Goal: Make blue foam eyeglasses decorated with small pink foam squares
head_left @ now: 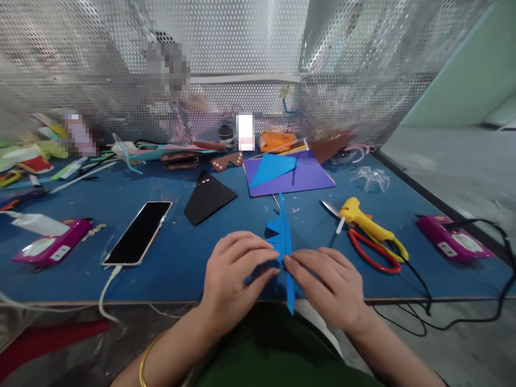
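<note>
A bright blue cut piece (287,236), paper or thin foam sheet, stands on edge in front of me. One side of it has jagged cut points, and a long narrow strip hangs toward the table's front edge. My left hand (239,271) pinches it from the left at its middle. From the right, my right hand (326,279) presses its thumb and fingers on the same piece, close to the left fingertips. Just beyond lie a purple sheet (312,172) and a larger blue offcut (272,169) on top of it.
Right of my hands lie red-handled scissors (373,255) and a yellow glue gun (368,223) with a black cord. A phone (139,234) on a white cable, a black cut sheet (209,198) and a magenta device (56,244) are left. Another magenta device (453,236) sits far right.
</note>
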`<action>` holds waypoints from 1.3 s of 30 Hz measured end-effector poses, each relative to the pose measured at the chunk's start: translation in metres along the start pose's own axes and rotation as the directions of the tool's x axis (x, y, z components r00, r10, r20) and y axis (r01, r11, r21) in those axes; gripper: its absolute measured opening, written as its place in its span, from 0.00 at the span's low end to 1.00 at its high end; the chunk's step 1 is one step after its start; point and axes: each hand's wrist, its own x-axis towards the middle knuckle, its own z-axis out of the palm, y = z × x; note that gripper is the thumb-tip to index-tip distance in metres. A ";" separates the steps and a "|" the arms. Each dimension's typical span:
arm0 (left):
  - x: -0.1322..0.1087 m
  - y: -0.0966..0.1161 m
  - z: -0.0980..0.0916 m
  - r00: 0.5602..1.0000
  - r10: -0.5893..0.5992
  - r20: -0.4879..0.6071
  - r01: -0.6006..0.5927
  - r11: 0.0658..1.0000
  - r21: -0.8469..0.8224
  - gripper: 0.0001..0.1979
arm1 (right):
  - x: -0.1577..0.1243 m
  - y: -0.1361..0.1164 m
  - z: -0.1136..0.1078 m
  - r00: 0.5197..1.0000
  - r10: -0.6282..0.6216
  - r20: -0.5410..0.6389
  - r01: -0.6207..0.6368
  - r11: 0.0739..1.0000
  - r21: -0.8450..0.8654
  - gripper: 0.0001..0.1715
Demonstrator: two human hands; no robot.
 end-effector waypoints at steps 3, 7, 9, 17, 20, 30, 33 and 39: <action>-0.015 -0.001 0.008 0.996 0.051 0.076 -0.059 0.993 0.106 0.08 | -0.010 -0.007 0.005 0.996 -0.063 0.069 0.065 0.998 -0.015 0.15; -0.027 -0.005 0.015 0.983 0.131 0.127 -0.156 0.963 0.219 0.11 | -0.022 -0.011 0.009 0.992 -0.084 0.096 0.080 0.996 0.044 0.15; -0.029 -0.006 0.017 0.973 0.177 0.147 -0.210 0.944 0.256 0.11 | -0.026 -0.012 0.011 0.991 -0.083 0.105 0.079 0.996 0.047 0.15; -0.028 -0.009 0.020 0.960 0.212 0.183 -0.257 0.928 0.271 0.11 | -0.034 -0.012 0.015 0.980 0.100 0.171 -0.113 0.991 0.069 0.10; -0.027 -0.009 0.021 0.957 0.211 0.200 -0.264 0.921 0.287 0.10 | -0.036 -0.010 0.017 0.971 0.138 0.196 -0.155 0.985 0.072 0.09; -0.019 -0.011 0.024 0.949 0.125 0.288 -0.202 0.945 0.256 0.05 | -0.039 -0.011 0.020 0.947 0.184 0.262 -0.212 0.974 0.082 0.09; -0.016 -0.011 0.024 0.945 0.112 0.307 -0.190 0.953 0.234 0.05 | -0.037 -0.012 0.020 0.944 0.217 0.250 -0.251 0.961 0.117 0.08; -0.013 -0.011 0.020 0.918 0.153 0.367 -0.232 0.956 0.181 0.04 | -0.037 -0.012 0.019 0.924 0.245 0.294 -0.295 0.945 0.140 0.08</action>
